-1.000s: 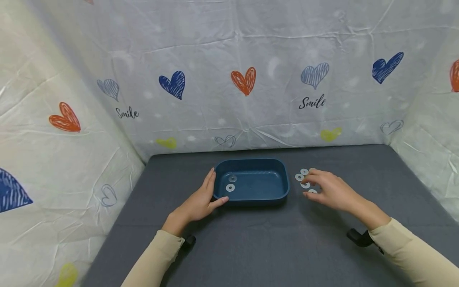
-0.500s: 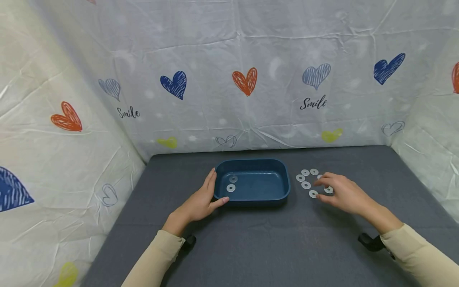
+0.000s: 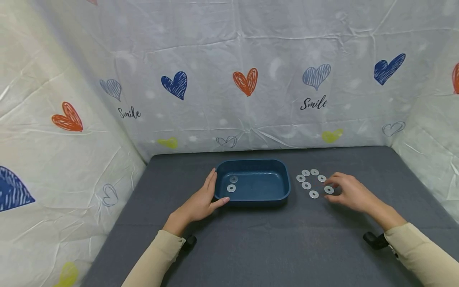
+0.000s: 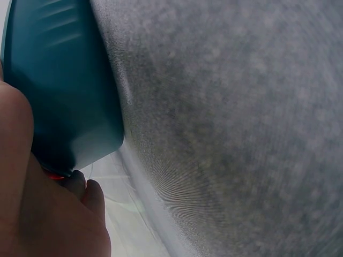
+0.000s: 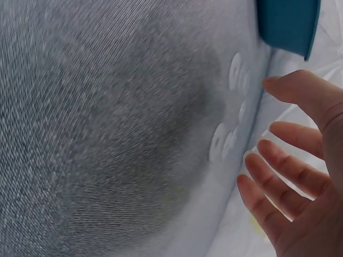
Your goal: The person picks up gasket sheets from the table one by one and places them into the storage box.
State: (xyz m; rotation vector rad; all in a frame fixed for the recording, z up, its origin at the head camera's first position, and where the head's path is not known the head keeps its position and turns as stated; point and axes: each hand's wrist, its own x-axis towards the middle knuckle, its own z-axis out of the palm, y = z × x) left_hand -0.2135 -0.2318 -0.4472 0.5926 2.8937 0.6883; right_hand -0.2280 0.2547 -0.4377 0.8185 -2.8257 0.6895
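A dark blue tray (image 3: pixel 258 198) stands mid-table on grey cloth, with two flat silver washers (image 3: pixel 231 188) lying at its left end. My left hand (image 3: pixel 209 191) rests against the tray's left end, fingers straight along the wall and thumb on the front; the left wrist view has the hand (image 4: pixel 48 214) against the tray (image 4: pixel 59 80). Several more washers (image 3: pixel 306 185) lie on the cloth right of the tray. My right hand (image 3: pixel 335 189) hovers with spread fingers at the rightmost washer (image 3: pixel 328 190) and holds nothing. The right wrist view shows that hand (image 5: pixel 300 160) beside the washers (image 5: pixel 218 142).
Heart-printed sheet walls (image 3: pixel 244 79) close the table in at the back and on both sides. The grey cloth (image 3: pixel 269 239) runs to the near edge. A black wrist mount (image 3: pixel 373 240) sits on the right forearm, and another (image 3: pixel 190 240) on the left.
My right hand has slid to the right, uncovering the washers it was over, and its fingertips now sit at the rightmost one. The left hand and the tray have not moved.
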